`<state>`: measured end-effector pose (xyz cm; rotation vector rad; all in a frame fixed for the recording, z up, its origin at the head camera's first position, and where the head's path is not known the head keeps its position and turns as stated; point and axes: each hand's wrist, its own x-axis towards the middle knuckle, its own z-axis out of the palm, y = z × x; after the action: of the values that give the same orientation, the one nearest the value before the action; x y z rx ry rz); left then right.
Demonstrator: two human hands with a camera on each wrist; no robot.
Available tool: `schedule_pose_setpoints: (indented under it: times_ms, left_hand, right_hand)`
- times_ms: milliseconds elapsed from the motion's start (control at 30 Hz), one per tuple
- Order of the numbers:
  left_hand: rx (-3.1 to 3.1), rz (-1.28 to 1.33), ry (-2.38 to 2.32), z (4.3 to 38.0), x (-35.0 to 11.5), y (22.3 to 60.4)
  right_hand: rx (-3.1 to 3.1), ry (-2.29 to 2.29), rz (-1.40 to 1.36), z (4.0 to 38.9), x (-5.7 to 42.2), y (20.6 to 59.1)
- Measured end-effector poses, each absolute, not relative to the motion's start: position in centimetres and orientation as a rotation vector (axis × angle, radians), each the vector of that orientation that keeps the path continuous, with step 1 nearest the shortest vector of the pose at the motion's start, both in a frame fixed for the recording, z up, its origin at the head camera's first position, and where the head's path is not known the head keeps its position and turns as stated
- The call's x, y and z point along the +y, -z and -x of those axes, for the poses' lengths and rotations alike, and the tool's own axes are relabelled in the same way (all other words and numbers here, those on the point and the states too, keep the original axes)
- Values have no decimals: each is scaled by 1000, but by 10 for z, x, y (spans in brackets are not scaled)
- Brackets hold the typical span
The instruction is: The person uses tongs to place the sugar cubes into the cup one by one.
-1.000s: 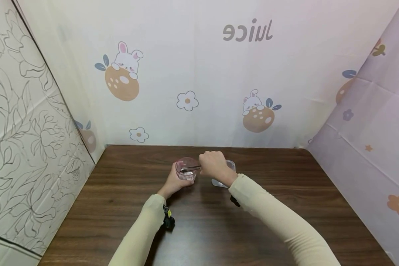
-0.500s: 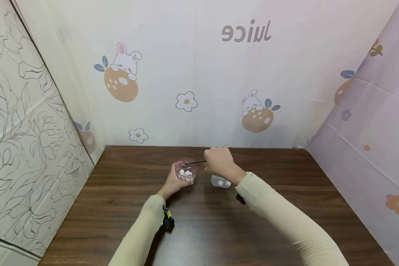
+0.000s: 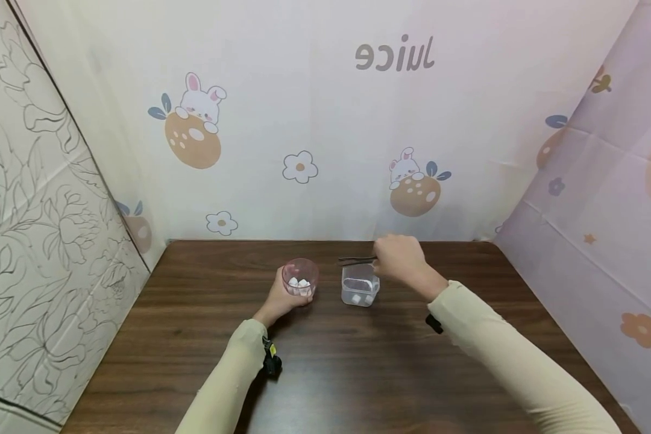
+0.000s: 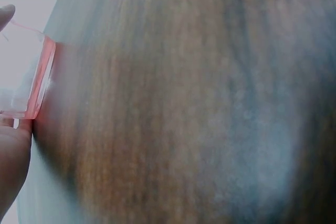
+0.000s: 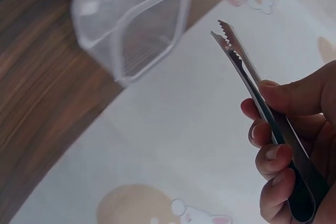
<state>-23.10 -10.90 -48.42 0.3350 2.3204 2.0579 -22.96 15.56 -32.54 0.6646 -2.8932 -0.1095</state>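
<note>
My left hand (image 3: 283, 298) grips a pink-tinted clear cup (image 3: 310, 269) standing on the table, fingers and thumb around its side. Several white cubes (image 3: 298, 283) lie in the bottom of the cup. In the right wrist view, my right hand (image 5: 294, 135) holds metal tongs (image 5: 252, 85) with toothed tips; the tips stand slightly apart with nothing between them. In the head view the tongs pass above the back rim of a clear plastic container (image 3: 352, 274), which stands right of the cup. Down in that container sit white cubes (image 3: 362, 299).
A dark brown wooden table (image 3: 347, 374) lies under everything. Its back edge meets a printed curtain (image 3: 309, 108), with another patterned curtain along each side. Small black devices are strapped at both wrists, one at the left wrist (image 3: 271, 361).
My right hand has drawn the tongs out of the cup and moved right, above the clear container, which now shows fully. The left hand stays on the cup.
</note>
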Motion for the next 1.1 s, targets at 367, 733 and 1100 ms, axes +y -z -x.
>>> schedule_pose_setpoints:
  times_ms: [367,733,1100]
  left_hand:
    - [2309,-341,-2051,229,-109,482]
    - [2321,-325,-2055,229,-108,483]
    - [2319,-313,-2062,231,-108,483]
  right_hand:
    - [-2933,166,-639,226,180,332]
    - [-3001,265,-652,233,182,350]
    - [-3018,345,-678,241,173,350]
